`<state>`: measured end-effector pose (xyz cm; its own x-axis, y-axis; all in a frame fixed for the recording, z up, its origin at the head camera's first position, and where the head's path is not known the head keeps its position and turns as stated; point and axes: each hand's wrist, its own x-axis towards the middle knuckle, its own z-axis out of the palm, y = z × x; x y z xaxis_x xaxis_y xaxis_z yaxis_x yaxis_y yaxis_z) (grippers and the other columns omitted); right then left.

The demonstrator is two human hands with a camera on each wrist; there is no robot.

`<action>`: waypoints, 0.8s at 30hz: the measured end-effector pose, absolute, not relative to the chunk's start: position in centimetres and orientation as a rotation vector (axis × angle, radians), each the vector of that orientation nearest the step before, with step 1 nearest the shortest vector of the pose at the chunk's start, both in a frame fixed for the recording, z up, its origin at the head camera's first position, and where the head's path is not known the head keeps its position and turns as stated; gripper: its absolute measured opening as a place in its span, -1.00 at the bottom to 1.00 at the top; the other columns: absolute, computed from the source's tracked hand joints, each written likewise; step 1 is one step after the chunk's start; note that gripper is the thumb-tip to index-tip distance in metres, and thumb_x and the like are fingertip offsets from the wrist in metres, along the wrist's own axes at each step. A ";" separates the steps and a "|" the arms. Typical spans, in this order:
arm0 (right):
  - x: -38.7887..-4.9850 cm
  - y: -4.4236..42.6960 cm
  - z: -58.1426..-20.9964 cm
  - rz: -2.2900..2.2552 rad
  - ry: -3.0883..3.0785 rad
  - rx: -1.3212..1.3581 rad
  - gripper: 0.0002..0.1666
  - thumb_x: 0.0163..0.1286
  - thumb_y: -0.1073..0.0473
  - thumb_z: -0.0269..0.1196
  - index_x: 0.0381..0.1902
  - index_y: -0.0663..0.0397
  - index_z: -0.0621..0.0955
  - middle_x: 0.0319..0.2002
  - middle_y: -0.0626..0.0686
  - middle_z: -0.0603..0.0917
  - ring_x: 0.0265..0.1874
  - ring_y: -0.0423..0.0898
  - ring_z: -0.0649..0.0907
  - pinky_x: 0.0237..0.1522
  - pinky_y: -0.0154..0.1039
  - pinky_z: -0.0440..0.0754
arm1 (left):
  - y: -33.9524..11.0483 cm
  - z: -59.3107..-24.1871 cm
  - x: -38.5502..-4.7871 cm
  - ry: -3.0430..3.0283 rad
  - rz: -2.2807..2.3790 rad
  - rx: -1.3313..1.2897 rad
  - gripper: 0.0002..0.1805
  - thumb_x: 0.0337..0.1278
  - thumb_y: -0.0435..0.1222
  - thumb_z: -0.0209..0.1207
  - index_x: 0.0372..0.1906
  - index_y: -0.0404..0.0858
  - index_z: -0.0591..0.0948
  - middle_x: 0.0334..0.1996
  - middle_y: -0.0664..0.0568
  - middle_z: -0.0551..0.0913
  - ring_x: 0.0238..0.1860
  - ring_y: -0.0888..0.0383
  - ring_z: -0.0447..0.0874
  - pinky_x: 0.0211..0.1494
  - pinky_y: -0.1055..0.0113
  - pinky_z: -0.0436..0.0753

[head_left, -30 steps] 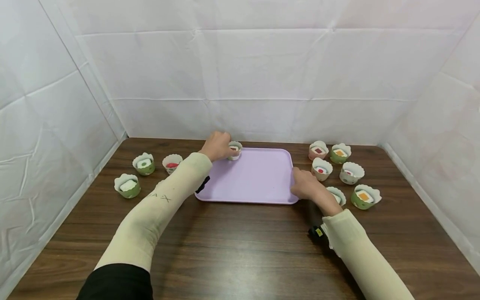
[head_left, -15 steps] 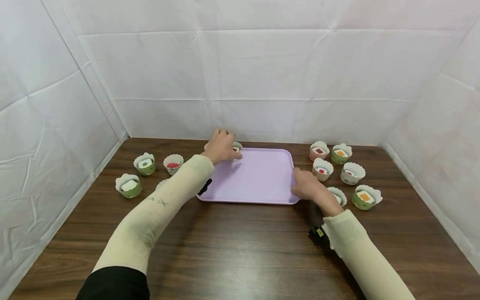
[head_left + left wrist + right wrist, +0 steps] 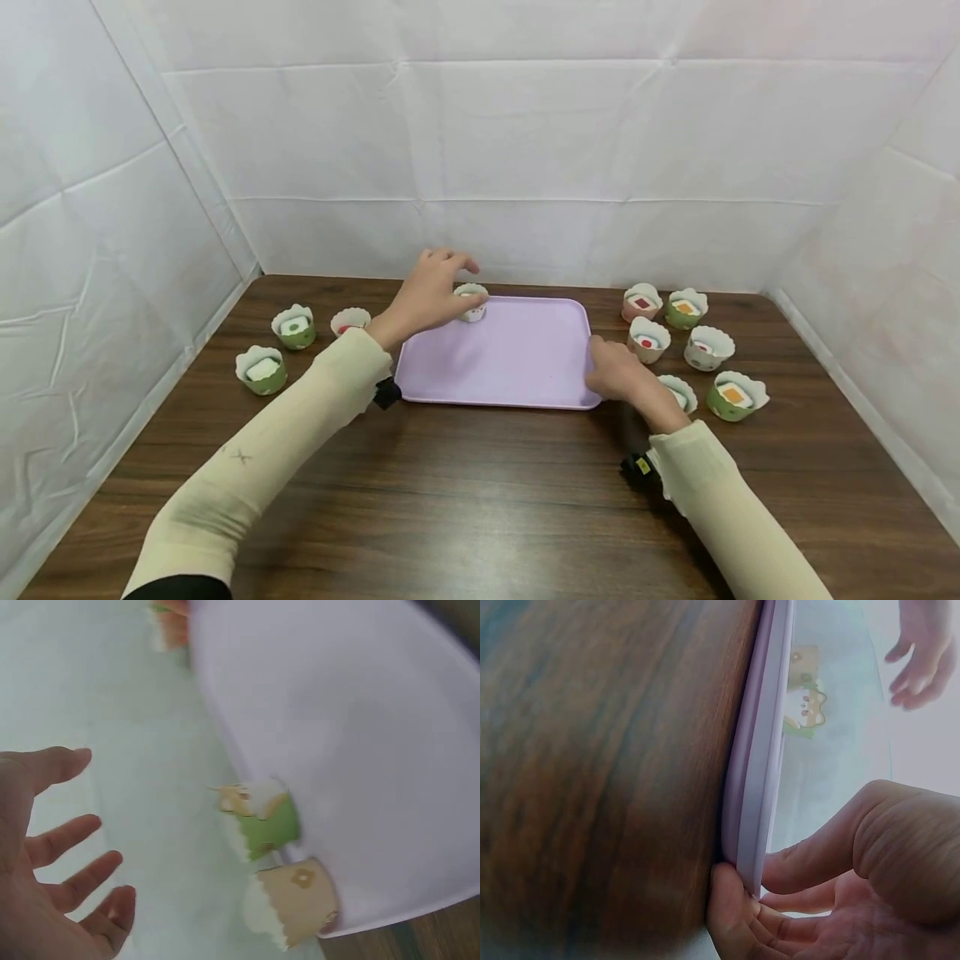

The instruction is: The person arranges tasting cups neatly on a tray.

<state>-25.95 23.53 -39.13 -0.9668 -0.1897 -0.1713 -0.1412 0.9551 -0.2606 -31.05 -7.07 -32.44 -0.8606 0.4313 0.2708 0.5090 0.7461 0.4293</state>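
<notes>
My green cup (image 3: 276,825) and tan cup (image 3: 301,896) stand in the lilac tray (image 3: 502,358), at its far left corner as best I can tell; my left hand (image 3: 427,293) hangs apart, fingers spread, holding nothing, while my right hand (image 3: 617,371) pinches the tray's edge (to steady it, I'd judge).

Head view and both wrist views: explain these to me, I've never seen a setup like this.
There is no machine here; a person works with two bare hands. The head view comes from a camera worn on the head, looking forward and down. The other two come from cameras worn on each wrist.

A purple tray lies on a wooden table, with small cups to its left and right. The left wrist view shows a green cup and a tan cup at a tray corner. The left hand is open near them, holding nothing. The right hand pinches the tray's edge.
</notes>
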 end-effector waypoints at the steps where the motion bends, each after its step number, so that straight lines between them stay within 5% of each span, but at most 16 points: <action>1: -25.9 23.5 -39.1 -0.370 2.916 -0.250 -0.50 0.17 0.34 0.13 0.07 0.50 0.44 -0.13 0.35 0.63 -0.21 0.16 0.59 -0.17 0.02 0.67 | -7.5 -32.3 -30.6 -2.773 -0.766 -0.747 -0.51 0.28 0.00 0.32 0.15 -0.22 0.64 0.28 -0.18 0.56 0.40 -0.22 0.34 0.42 -0.12 0.54; 12: -25.9 23.7 -39.1 -0.369 2.925 -0.249 -0.45 0.12 0.36 0.12 0.10 0.51 0.43 -0.09 0.38 0.63 -0.19 0.17 0.58 -0.13 0.08 0.66 | -14.6 -33.0 -27.3 -2.613 -0.899 -0.565 -0.48 0.14 -0.16 0.46 0.14 -0.33 0.65 0.19 -0.24 0.64 0.33 -0.25 0.44 0.51 -0.16 0.38; 18: -25.9 23.8 -39.0 -0.374 2.920 -0.257 -0.43 0.11 0.36 0.13 0.12 0.53 0.42 -0.07 0.41 0.62 -0.19 0.18 0.58 -0.15 0.06 0.66 | -19.6 -33.8 -26.9 -2.501 -0.964 -0.432 -0.55 0.19 -0.24 0.43 0.11 -0.39 0.65 0.12 -0.29 0.66 0.13 -0.24 0.59 0.21 -0.11 0.64; 24: -26.1 23.7 -39.3 -0.370 2.911 -0.247 -0.43 0.13 0.35 0.11 0.13 0.52 0.42 -0.06 0.40 0.63 -0.19 0.17 0.59 -0.14 0.05 0.67 | -23.5 -34.8 -26.9 -2.512 -1.006 -0.289 -0.54 0.28 -0.24 0.37 0.19 -0.39 0.61 0.17 -0.32 0.60 0.22 -0.25 0.54 0.13 -0.13 0.70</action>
<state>-26.07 23.72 -39.32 -0.9667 -0.1891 -0.1726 -0.1399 0.9547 -0.2625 -26.87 -23.46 -34.84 -0.8913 0.0369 0.4520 0.3386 0.7171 0.6092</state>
